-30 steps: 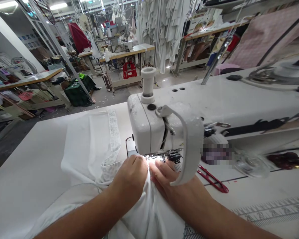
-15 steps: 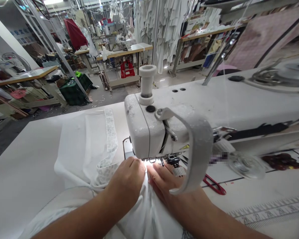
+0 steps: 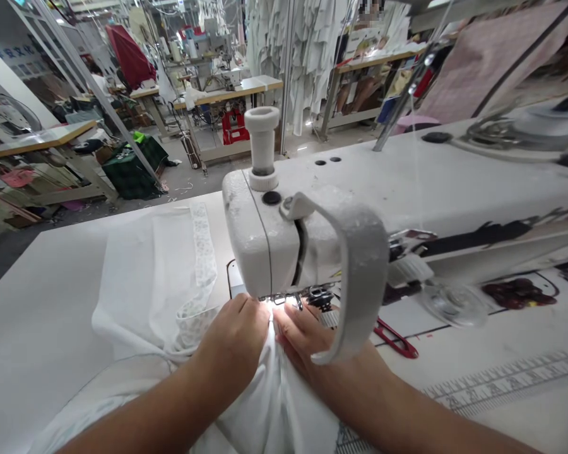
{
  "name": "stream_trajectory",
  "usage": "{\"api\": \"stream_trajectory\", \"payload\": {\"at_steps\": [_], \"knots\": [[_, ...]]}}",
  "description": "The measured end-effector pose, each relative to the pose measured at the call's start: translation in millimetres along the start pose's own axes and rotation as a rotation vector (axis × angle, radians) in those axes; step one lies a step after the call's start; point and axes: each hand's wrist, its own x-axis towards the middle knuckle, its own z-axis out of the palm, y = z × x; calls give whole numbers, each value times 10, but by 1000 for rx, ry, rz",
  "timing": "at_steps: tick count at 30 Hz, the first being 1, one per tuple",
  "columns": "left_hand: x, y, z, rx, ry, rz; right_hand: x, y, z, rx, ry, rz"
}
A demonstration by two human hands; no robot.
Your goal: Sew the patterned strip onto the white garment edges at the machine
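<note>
White fabric [image 3: 132,277] with a patterned strip [image 3: 203,243] along one edge spreads over the table and runs under the needle area of a sewing machine [image 3: 265,233]. Just left of the lit needle area, my left hand [image 3: 239,334] is closed on the fabric, its fingertips tucked out of sight. My right hand [image 3: 307,340] lies opposite, close to the presser foot, with its fingers bent and pressing on the cloth. Between the two hands the fabric is gathered into a narrow fold. The machine's curved lever [image 3: 364,277] partly covers my right hand.
Red thread snips [image 3: 395,337] lie right of my right forearm, beside a printed ruler strip [image 3: 506,378]. A clear bobbin-like disc [image 3: 454,306] and a dark brown scrunchie-like item [image 3: 518,293] sit under the machine arm. Other sewing tables [image 3: 236,91] stand behind.
The view has shifted slightly, so the machine and both hands appear a little further left. My hands keep the same hold on the fabric beside the needle area.
</note>
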Motion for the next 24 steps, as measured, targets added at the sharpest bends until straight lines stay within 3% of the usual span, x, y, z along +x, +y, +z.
{"api": "stream_trajectory", "payload": {"at_steps": [8, 12, 18, 22, 24], "knots": [[-4, 6, -25, -2, 37, 21, 28, 10, -6, 55, 28, 9], [4, 9, -57, -37, -36, -23, 59, 51, -41, 85, 18, 22], [-20, -20, -243, -90, -280, 11, 142, 222, -197, 198, -177, 37], [50, -36, -335, -90, -298, 23, 268, 300, -211, 173, -301, 177], [107, -40, -312, -79, -276, 62, 327, 290, -176, 146, -318, 180]]}}
